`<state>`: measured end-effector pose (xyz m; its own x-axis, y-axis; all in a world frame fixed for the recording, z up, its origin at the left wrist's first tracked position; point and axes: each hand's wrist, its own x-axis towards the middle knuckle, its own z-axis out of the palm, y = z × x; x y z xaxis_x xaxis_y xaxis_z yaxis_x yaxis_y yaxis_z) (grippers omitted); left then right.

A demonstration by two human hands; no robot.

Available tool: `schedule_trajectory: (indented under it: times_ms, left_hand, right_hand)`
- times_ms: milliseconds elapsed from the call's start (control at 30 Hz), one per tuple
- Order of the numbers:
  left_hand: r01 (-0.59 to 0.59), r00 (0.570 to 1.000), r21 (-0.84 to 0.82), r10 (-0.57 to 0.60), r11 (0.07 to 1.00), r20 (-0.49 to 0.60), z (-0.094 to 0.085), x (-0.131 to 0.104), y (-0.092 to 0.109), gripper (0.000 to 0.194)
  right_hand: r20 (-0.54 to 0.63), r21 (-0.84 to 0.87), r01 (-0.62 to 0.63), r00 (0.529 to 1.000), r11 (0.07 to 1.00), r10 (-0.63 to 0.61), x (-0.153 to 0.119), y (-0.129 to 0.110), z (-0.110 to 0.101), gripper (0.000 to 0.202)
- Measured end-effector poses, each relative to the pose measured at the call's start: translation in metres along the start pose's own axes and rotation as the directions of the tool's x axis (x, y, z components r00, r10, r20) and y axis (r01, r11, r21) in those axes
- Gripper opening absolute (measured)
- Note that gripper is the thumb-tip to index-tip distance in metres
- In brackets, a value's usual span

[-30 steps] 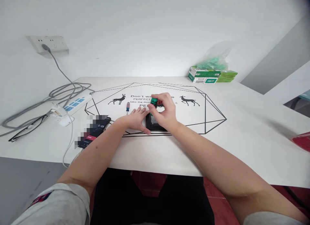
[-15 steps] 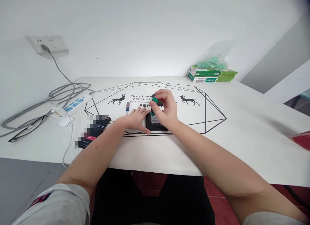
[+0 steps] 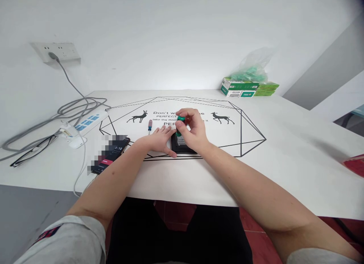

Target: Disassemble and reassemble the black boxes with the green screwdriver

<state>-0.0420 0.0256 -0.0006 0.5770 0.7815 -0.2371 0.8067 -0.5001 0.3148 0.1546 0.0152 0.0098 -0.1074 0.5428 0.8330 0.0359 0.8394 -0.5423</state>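
My right hand (image 3: 193,129) pinches the green handle of a screwdriver (image 3: 180,121) between thumb and fingers. The screwdriver stands roughly upright over a flat black device (image 3: 186,150) with a pale label on it. Its tip is hidden. Beside the device, my left hand (image 3: 161,139) lies flat with fingers spread, the thumb against the device's near left corner. A second screwdriver (image 3: 150,125), with a reddish and blue handle, lies on the table just beyond my left hand.
A phone (image 3: 113,154) lies left of my left forearm. Farther left are a power strip (image 3: 89,121), grey cable coils and glasses (image 3: 32,152). Green and white boxes (image 3: 240,87) with a plastic bag stand at the back right by the wall. A red object (image 3: 355,163) sits at the right edge.
My right hand has shifted slightly down and left, and its fingers have turned around the green handle. My left hand has stayed in place.
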Motion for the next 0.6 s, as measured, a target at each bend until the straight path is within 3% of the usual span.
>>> schedule_trajectory:
  times_ms: [167,300,367,500,600]
  left_hand:
    - [0.049,0.998,0.019,-0.049,0.999,0.025,-0.0008,-0.0004,0.0019,0.147]
    - [0.033,0.999,0.006,-0.033,0.999,0.024,0.0002,0.0006,0.0007,0.145]
    - [0.028,0.999,0.001,-0.028,1.0,0.022,-0.0002,0.0004,0.0011,0.146]
    - [0.026,0.999,-0.018,-0.026,0.999,0.022,-0.0019,-0.0016,0.0029,0.15]
    - [0.016,1.0,-0.02,-0.016,1.0,0.01,-0.0016,-0.0018,0.0021,0.146]
  right_hand:
    - [0.059,0.027,-0.003,0.998,1.0,0.002,-0.0022,-0.0005,-0.0042,0.015]
    - [0.013,-0.104,0.135,0.991,0.985,-0.135,0.0029,-0.0029,-0.0038,0.007]
    - [0.0,-0.122,0.164,0.986,0.979,-0.165,0.0047,-0.0034,-0.0021,0.01]
    - [-0.004,-0.143,0.106,0.994,0.984,-0.107,0.0035,-0.0017,-0.0001,0.026]
    - [0.019,-0.104,0.134,0.991,0.986,-0.132,0.0011,0.0013,-0.0016,0.023]
